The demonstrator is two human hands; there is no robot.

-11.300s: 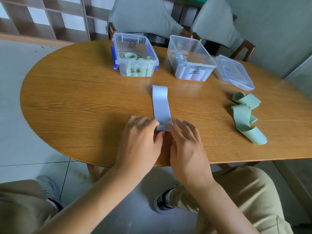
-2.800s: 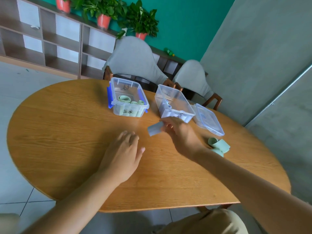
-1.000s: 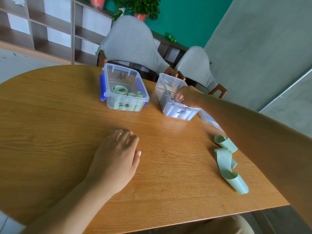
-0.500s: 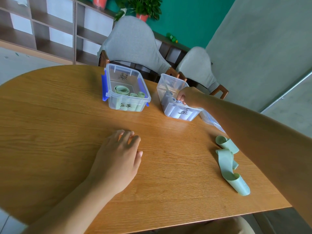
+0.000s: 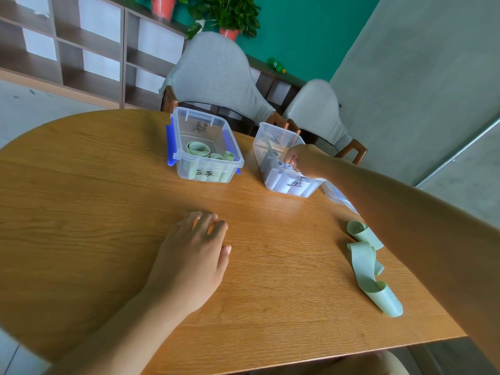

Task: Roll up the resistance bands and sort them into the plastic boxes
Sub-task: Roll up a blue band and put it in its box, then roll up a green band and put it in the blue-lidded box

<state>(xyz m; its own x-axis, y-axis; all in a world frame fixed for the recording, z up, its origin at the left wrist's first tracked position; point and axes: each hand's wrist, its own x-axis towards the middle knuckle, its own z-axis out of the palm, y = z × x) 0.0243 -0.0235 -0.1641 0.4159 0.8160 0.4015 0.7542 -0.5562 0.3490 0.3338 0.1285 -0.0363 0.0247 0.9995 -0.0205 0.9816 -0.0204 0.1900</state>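
r hand (image 5: 305, 161) still in blue-roll box (image 5: 273, 169)

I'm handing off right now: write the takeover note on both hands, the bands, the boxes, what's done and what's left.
Left hand: flat on the table, holding nothing.
Right hand: inside the right box, fingers curled at the blue rolls; whether it grips one is unclear.
Left box holds green rolls.
Done: the bands in both boxes are rolled.
Left: roll the loose green band near the table's right edge and put it with the green ones.
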